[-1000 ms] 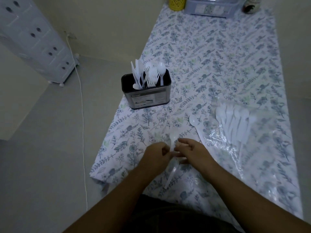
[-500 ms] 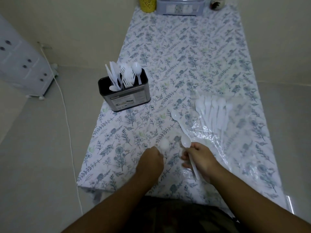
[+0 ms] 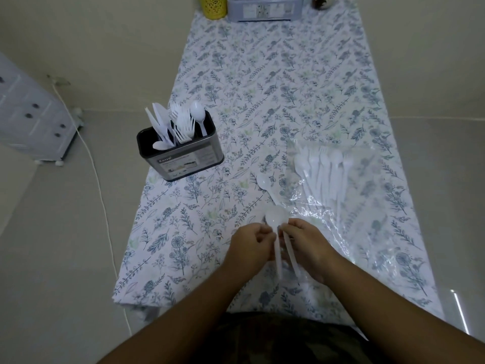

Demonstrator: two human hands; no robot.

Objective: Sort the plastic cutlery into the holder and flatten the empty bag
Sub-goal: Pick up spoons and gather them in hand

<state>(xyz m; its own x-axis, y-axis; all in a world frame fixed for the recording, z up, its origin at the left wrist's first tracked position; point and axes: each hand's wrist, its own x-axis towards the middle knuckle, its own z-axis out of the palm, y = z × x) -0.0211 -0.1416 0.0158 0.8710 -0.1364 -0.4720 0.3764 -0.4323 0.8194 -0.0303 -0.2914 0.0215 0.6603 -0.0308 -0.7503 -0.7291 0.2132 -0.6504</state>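
My left hand (image 3: 248, 245) and my right hand (image 3: 308, 243) meet near the table's front edge, each pinching a white plastic spoon (image 3: 275, 219); the two bowls overlap and the handles point back at me. A black cutlery holder (image 3: 183, 156) stands at the table's left edge with knives, forks and a spoon upright inside. The clear plastic bag (image 3: 367, 195) lies to the right with several white utensils (image 3: 325, 169) under its film. One loose spoon (image 3: 263, 183) lies on the cloth between holder and bag.
The flowered tablecloth (image 3: 275, 74) covers a narrow table. At its far end stand a yellow cup (image 3: 212, 6), a grey box (image 3: 262, 9) and a dark jar (image 3: 324, 1). A white drawer unit (image 3: 29, 119) and a cable (image 3: 94, 166) are on the floor to the left.
The two hands, apart half a second ago with a spoon in each, have come back together so the spoon bowls overlap. The view has shifted as my head moved.
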